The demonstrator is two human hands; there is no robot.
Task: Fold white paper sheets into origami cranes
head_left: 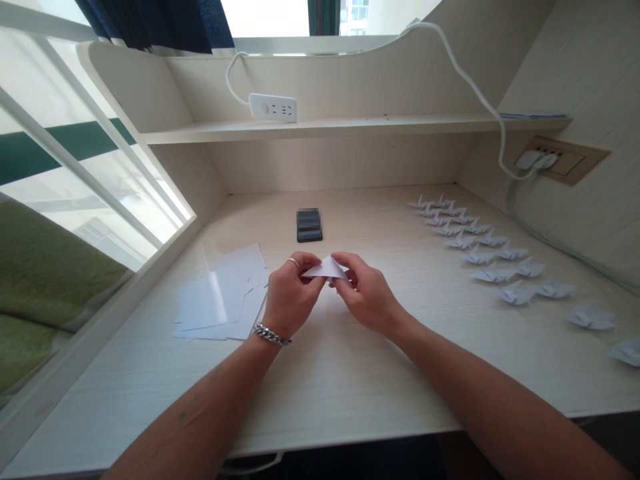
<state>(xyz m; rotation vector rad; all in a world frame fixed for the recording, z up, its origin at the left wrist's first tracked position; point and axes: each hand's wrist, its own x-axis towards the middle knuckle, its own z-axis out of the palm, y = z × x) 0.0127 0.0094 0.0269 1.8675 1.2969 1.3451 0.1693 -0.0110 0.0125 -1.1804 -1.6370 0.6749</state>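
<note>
A small white folded paper (326, 268) is held just above the pale wooden desk (350, 373), near its middle. My left hand (289, 296), with a ring and a chain bracelet, pinches the paper's left edge. My right hand (364, 291) pinches its right end, fingers curled round it. The paper looks like a flat triangle. A loose pile of white paper sheets (223, 295) lies directly left of my left hand.
Several folded white paper cranes (493, 257) lie in rows on the right of the desk. A dark phone (309, 225) lies behind my hands. A white power strip (273, 107) sits on the shelf, its cable running to a wall socket (555, 160) at right.
</note>
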